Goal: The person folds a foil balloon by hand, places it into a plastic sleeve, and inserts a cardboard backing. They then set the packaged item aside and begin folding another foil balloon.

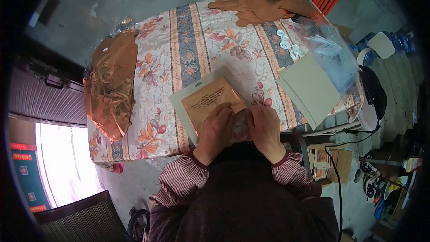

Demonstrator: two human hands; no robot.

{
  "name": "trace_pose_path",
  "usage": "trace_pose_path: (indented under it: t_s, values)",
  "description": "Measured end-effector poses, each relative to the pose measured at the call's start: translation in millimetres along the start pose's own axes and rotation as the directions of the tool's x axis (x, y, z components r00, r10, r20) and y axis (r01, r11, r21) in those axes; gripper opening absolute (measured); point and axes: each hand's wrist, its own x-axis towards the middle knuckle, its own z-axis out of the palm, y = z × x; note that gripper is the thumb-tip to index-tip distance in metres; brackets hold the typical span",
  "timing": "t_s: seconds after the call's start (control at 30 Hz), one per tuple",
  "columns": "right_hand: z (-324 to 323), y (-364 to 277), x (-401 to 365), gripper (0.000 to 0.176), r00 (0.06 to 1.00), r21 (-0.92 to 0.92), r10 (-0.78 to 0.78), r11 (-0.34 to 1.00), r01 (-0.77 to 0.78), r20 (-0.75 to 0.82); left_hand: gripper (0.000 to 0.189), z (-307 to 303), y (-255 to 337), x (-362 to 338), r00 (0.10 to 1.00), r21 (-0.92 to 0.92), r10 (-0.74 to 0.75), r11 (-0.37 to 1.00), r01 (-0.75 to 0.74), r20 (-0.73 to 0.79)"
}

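Note:
A flat copper-coloured packet (206,97) with dark printed text lies at an angle on a pale card (182,99) that has a hang hole at its far end. My left hand (216,130) rests over the packet's near corner, fingers curled and closed. Just to the right, my right hand (265,130) is also closed, its fingertips pinched at the near edge. Between the two hands shows a crinkled piece of clear plastic film (240,127), which both seem to grip. The fingers partly hide exactly where they hold it.
A patterned tablecloth (156,62) covers the table. Pale cards (309,87) are stacked at right, near clear plastic bags (329,54) and white crumpled bits (284,40). Copper-coloured sheets lie at left (112,85) and at the far edge (264,6). A black cable (339,188) hangs at right.

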Motion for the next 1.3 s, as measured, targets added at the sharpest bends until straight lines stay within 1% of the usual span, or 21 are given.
trace_pose_path:
  t_s: [0.07,0.2,0.27,0.3,0.37,0.43,0.5,0.57,0.6,0.67,0.7,0.77,0.8,0.87,0.9,0.97,1.03,1.1,1.17,1.27,1.3]
  values:
    - [3,3,0,0.011,0.999,0.012,0.037,0.999,-0.037,0.034,0.007,0,3,1,1.000,0.004,-0.001,1.000,0.001,0.008]
    - [7,4,4,0.011,0.996,0.025,0.085,0.996,-0.086,0.021,0.010,3,0,-2,1.000,0.053,0.018,0.998,-0.019,0.012]
    - [5,3,8,0.010,0.995,0.091,0.092,0.991,-0.094,0.026,0.010,2,1,-2,1.000,0.037,0.015,0.999,-0.016,0.019]
    - [4,4,7,0.010,0.995,0.091,0.093,0.991,-0.095,0.026,0.011,2,2,-3,1.000,0.020,0.010,1.000,-0.010,0.023]
    - [0,8,2,0.012,0.992,0.134,0.121,0.983,-0.124,0.032,0.011,2,1,-4,0.999,0.042,0.016,0.999,-0.018,0.036]
    - [-11,6,4,0.015,0.994,0.122,0.107,0.987,-0.109,0.029,0.012,3,-1,-7,0.999,0.063,0.022,0.998,-0.025,0.049]
    - [-15,6,7,0.018,0.995,0.107,0.095,0.990,-0.097,0.024,0.022,4,-4,-8,0.989,0.146,0.092,0.983,-0.109,0.119]
    - [-12,9,18,0.017,0.999,0.169,0.038,0.985,-0.039,0.007,0.025,4,4,-7,0.986,0.169,0.109,0.977,-0.130,0.127]
    - [-8,11,25,0.017,0.999,0.167,0.041,0.985,-0.041,0.006,0.029,3,8,-6,0.983,0.196,0.128,0.969,-0.152,0.132]
    - [4,14,43,0.020,0.996,0.150,0.000,0.989,-0.013,0.088,0.032,7,4,-9,0.982,0.222,0.139,0.961,-0.165,0.131]
    - [12,13,51,0.020,0.996,0.151,-0.002,0.989,-0.011,0.086,0.035,8,3,-9,0.981,0.250,0.147,0.952,-0.175,0.127]
    - [28,12,64,0.022,0.972,-0.012,0.025,1.000,-0.023,0.234,0.035,6,4,-9,0.979,0.252,0.136,0.953,-0.171,0.152]
    - [35,17,68,0.022,0.972,-0.011,0.021,1.000,-0.019,0.234,0.036,4,5,-9,0.976,0.251,0.125,0.953,-0.168,0.178]
    - [46,23,72,0.024,0.931,0.027,0.126,0.989,-0.144,0.343,0.034,3,9,-10,0.979,0.240,0.101,0.960,-0.143,0.178]
    - [46,25,75,0.024,0.931,0.025,0.127,0.989,-0.144,0.343,0.033,3,10,-10,0.980,0.227,0.081,0.966,-0.122,0.181]
    - [45,29,77,0.023,0.901,0.115,0.143,0.972,-0.206,0.409,0.035,3,10,-11,0.981,0.217,0.089,0.968,-0.126,0.175]
    - [42,27,77,0.023,0.897,0.103,0.148,0.973,-0.209,0.416,0.037,5,8,-12,0.980,0.205,0.098,0.970,-0.133,0.171]
    - [42,26,79,0.023,0.894,0.091,0.146,0.975,-0.202,0.424,0.045,9,3,-12,0.978,0.239,0.145,0.955,-0.179,0.153]
    - [47,24,78,0.023,0.953,0.050,0.089,0.993,-0.108,0.290,0.047,7,7,-12,0.977,0.243,0.147,0.953,-0.181,0.154]
    - [63,30,77,0.017,0.968,-0.031,0.077,0.997,-0.071,0.238,0.051,9,3,-13,0.974,0.248,0.160,0.949,-0.197,0.162]
    - [59,30,80,0.017,0.969,-0.033,0.070,0.997,-0.064,0.238,0.053,10,1,-13,0.973,0.250,0.161,0.947,-0.200,0.166]
